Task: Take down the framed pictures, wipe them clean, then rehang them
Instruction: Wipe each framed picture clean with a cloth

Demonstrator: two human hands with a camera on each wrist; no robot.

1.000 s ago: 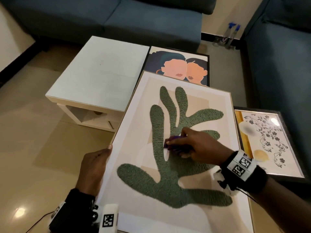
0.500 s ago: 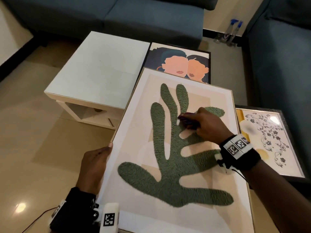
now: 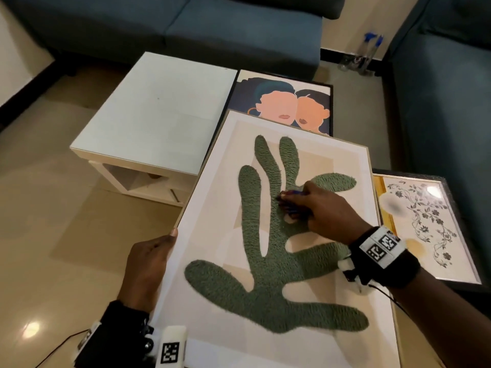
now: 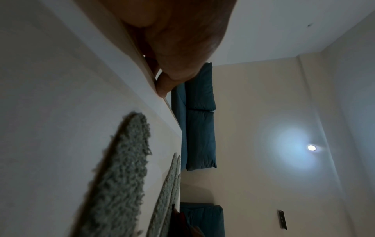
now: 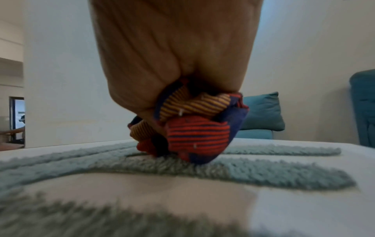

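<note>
our right grip (image 3: 322, 208) was clamped on a balled striped cloth (image 5: 194, 126), pressing it onto the green tufted picture (image 3: 279, 248); our left grip (image 3: 147, 264) clasped its left edge, propped above the floor.

Red-blue striped cloth (image 5: 194, 128), green-on-cream picture (image 3: 265, 261)

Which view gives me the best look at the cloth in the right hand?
The right wrist view: the striped cloth, bunched in the right hand, fills the centre, pressed on the green tufted picture. The head view shows only a sliver under the fingers. The left wrist view does not show it.
</note>
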